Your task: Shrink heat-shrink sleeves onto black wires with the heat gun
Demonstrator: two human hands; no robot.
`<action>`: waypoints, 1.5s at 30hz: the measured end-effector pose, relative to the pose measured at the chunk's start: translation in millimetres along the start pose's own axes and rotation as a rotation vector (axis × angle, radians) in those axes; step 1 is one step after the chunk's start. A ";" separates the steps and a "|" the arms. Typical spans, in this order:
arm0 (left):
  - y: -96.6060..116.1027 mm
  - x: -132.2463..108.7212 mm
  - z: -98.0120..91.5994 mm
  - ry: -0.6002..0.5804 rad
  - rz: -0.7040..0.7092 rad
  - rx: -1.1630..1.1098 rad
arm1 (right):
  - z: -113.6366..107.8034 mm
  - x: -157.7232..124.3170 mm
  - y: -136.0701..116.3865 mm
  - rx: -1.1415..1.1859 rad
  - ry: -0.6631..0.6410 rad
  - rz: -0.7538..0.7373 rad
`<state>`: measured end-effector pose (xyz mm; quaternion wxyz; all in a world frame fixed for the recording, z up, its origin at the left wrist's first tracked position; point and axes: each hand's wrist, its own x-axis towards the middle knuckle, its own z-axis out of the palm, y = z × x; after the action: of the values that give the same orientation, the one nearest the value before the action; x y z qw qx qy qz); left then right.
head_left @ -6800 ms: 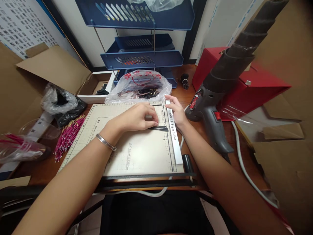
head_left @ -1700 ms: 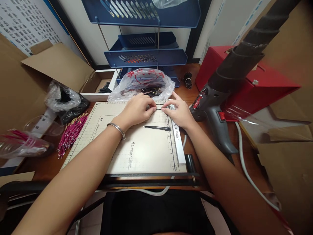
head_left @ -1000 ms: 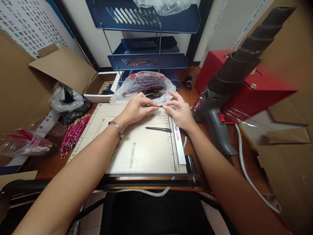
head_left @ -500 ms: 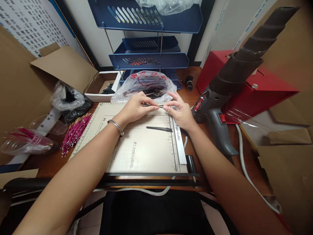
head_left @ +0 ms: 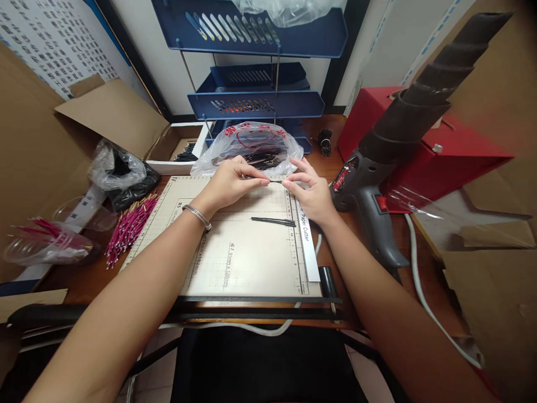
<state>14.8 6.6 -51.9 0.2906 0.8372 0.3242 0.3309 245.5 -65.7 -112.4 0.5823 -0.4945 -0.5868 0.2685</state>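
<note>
Between my two hands, above the far part of the paper cutter board (head_left: 247, 263), stretches a thin dark wire-like piece (head_left: 276, 181). My left hand (head_left: 237, 182) pinches one end of it between thumb and forefinger. The thumb and fingers of my right hand (head_left: 308, 190) close on the other end. A few similar black pieces (head_left: 272, 221) lie together on the board below my hands. Just behind my fingers, a clear plastic bag (head_left: 205, 162) with red print holds many more dark pieces (head_left: 262, 161).
Bundles of magenta pieces (head_left: 131, 226) lie at left, beside a plastic cup (head_left: 62, 249) and a black bag (head_left: 130, 184). An open carton (head_left: 168, 165) stands behind. At right are a grey heat gun (head_left: 377, 184) and a red box (head_left: 461, 148). Blue trays (head_left: 255, 103) rise at the back.
My hands have drawn slightly apart, so more of the thin dark piece shows between the fingertips. The pieces on the board have not moved.
</note>
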 end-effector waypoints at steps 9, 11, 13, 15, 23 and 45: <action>3.9 -3.0 -7.1 0.002 -0.058 0.053 | -4.2 0.1 -2.9 -0.069 -0.020 0.010; 4.3 -3.4 -8.3 -0.011 -0.065 0.073 | -5.8 0.1 -3.7 -0.093 -0.044 0.020; 3.6 -3.0 -8.8 -0.003 -0.062 0.104 | -7.0 0.1 -4.3 -0.117 -0.056 0.046; 2.4 -1.8 -8.8 0.021 -0.053 0.136 | -7.7 0.3 -4.9 -0.143 -0.067 0.088; 0.5 2.4 -3.8 0.013 0.000 0.253 | -6.9 2.9 -2.4 -0.168 -0.036 0.208; 0.9 2.4 15.6 -0.209 0.254 0.332 | 15.8 0.2 17.3 0.310 0.142 0.427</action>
<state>28.0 3.5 -60.0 0.1371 0.9373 0.2345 0.2183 235.2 -55.1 -130.6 0.6208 -0.5295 -0.3790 0.4365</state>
